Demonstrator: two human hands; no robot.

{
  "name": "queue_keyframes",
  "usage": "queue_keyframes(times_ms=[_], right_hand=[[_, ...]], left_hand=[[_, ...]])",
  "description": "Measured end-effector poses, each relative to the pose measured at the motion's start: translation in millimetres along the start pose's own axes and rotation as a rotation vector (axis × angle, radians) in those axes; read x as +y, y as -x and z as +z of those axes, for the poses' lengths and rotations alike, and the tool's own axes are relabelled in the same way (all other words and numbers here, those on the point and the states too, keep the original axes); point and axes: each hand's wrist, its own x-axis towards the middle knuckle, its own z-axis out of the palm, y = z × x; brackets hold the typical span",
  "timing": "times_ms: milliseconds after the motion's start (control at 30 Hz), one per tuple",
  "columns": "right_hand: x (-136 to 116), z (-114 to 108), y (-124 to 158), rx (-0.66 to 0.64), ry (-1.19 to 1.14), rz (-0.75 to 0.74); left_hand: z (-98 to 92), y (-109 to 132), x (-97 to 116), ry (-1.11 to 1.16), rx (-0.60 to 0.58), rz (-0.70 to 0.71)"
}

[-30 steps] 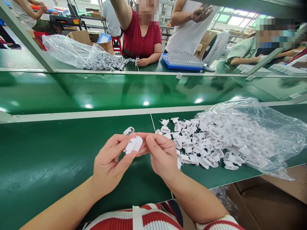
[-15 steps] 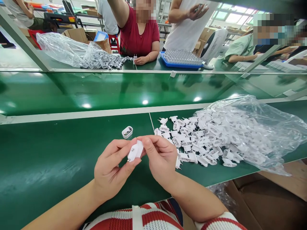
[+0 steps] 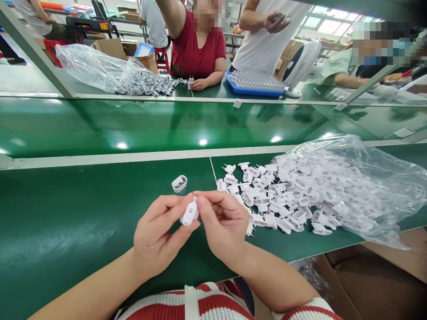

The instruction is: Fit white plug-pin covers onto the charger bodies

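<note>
A small white two-pin plug piece (image 3: 190, 212) is pinched between both hands above the green bench, its pin face turned toward me. My left hand (image 3: 160, 233) grips it from the left with thumb and fingertips. On its right side my right hand (image 3: 227, 224) is closed, thumb and index finger pressed on the piece's upper end. Just beyond my fingertips lies an oval white plug housing (image 3: 179, 183), open side up with metal parts inside. A heap of similar white plug pieces (image 3: 263, 195) spreads to the right of my right hand.
A clear plastic bag (image 3: 383, 178) partly covers the heap. Past the white ledge (image 3: 133, 161) runs a shiny green conveyor strip (image 3: 150, 129). Across it sits a person in a red shirt (image 3: 200, 53), beside grey parts (image 3: 147, 82), a blue tray (image 3: 256, 91) and a fan (image 3: 300, 62).
The plug piece has turned slightly between my fingers, so its pin face now points more squarely at me. Both hands keep their hold; the camera view has shifted slightly.
</note>
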Motion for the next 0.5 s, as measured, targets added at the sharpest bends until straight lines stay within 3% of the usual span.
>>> queue_keyframes(times_ms=[233, 500], right_hand=[[2.8, -2.4, -5.0, -0.03, -0.199, 0.118], [3.3, -3.4, -1.3, -0.044, -0.202, 0.096]], left_hand=[[-1.6, -0.8, -1.3, 0.072, -0.035, -0.024], [-4.3, 1.7, 0.4, 0.078, -0.037, -0.011]])
